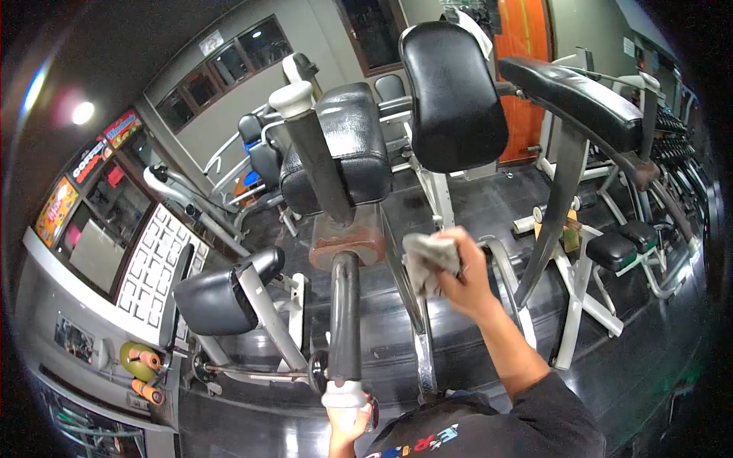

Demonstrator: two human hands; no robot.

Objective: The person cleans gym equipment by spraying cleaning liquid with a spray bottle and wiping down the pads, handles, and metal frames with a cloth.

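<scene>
Just right of centre, a grey cloth [428, 264] was clutched in the fingers of the right hand [469, 281]! At bottom centre, the white end [343, 396] of a dark handle [346, 324] was touched by the left hand [348, 424], whose finger closure could not be told.

Looks like a gym, judging by the padded backrest [454, 99] at upper centre, plate-loaded bar [259, 374] at lower left and dumbbell rack [672, 141] at far right (plus a coffee sign [87, 162] at left).
</scene>
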